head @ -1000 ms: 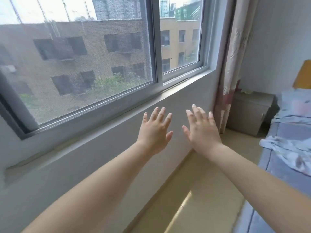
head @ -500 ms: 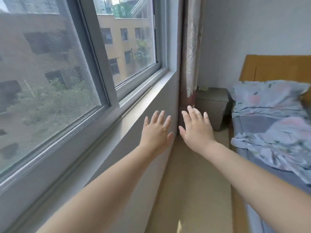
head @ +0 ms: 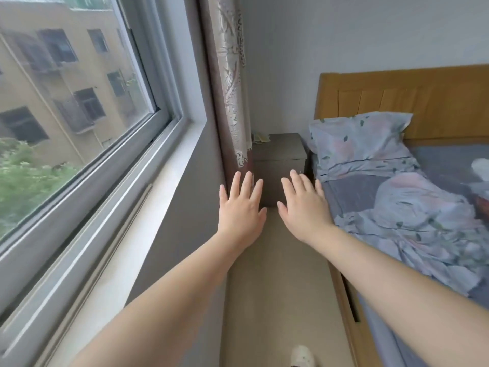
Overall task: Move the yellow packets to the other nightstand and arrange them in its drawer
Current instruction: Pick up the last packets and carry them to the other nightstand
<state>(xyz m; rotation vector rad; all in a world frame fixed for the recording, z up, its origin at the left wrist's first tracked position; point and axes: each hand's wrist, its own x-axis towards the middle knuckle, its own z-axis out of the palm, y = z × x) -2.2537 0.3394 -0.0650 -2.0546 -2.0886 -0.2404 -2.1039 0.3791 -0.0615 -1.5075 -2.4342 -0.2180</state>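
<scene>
Both arms reach forward, left hand (head: 242, 207) and right hand (head: 304, 207) side by side, palms down, fingers spread, holding nothing. The yellow packets (head: 260, 138) lie on the far left corner of the grey nightstand (head: 279, 152), between curtain (head: 230, 88) and bed (head: 397, 197).

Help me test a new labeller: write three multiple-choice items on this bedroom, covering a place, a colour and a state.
1. Where do the yellow packets lie? A. on the nightstand B. in the left hand C. on the headboard
2. The headboard is: A. white B. yellow-brown C. black
3. The hands are: A. both fists B. both open, empty C. right hand gripping a packet
Answers: 1 A: they lie on its top, back left. 2 B: its panels are that colour. 3 B: fingers straight, nothing held.
</scene>
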